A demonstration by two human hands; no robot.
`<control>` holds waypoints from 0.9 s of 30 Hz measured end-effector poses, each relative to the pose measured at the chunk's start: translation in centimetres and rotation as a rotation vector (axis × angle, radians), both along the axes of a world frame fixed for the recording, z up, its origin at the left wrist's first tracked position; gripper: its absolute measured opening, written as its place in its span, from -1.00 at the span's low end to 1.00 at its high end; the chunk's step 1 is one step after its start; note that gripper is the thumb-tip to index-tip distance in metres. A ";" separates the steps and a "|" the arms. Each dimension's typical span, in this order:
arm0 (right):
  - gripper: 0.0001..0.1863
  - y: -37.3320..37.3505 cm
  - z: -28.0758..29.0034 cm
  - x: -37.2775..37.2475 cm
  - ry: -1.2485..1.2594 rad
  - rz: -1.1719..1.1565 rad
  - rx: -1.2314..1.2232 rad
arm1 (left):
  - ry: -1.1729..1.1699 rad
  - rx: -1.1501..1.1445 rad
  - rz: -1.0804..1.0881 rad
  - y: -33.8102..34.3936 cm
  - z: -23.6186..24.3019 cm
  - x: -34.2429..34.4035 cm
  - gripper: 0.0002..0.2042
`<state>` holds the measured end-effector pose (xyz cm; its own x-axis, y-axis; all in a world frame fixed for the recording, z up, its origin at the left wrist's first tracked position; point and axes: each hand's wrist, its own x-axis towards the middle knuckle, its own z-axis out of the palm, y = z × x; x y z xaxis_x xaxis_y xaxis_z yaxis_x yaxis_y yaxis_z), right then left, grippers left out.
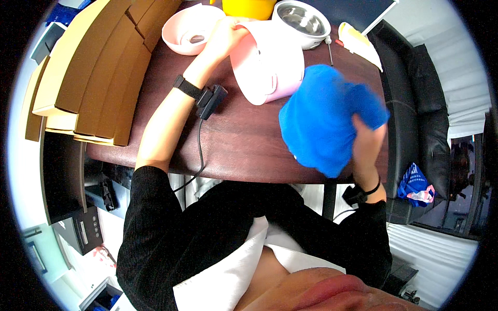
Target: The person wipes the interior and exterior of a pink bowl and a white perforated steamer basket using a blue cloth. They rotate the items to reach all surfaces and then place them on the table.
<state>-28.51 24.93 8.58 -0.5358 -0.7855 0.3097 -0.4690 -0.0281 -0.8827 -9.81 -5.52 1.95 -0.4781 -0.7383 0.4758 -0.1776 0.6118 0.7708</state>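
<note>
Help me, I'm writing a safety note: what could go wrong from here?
The black cable runs from the device strapped just behind the left hand over the edge of the table and might snag.

The bulky blue cloth in the right hand is close beside the pink container and could knock it.

That container is also close to the metal-lined bowl, so a shove might push them together.

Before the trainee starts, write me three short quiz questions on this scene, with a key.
1. Which hand holds the blue cloth?
2. True or false: the black couch stands to the left of the table.
3. What colour is the container at the fingers of the left hand: (a) green, (b) pink, (c) black?

Key:
1. The right hand.
2. False; the couch is to the right of the table.
3. b, pink.
</note>
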 end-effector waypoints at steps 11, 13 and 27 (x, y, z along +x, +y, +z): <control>-0.51 -11.8 6.1 1.8 0.815 0.743 -0.260 | -0.157 -0.235 0.040 3.0 2.9 0.3 -0.75; -0.55 -12.4 5.5 2.0 0.938 0.743 -0.293 | -0.152 -0.298 0.106 3.3 3.1 0.2 -0.79; -0.55 -6.0 2.5 0.7 0.750 0.817 -0.100 | -0.220 -0.325 0.064 3.6 3.3 -0.1 -0.70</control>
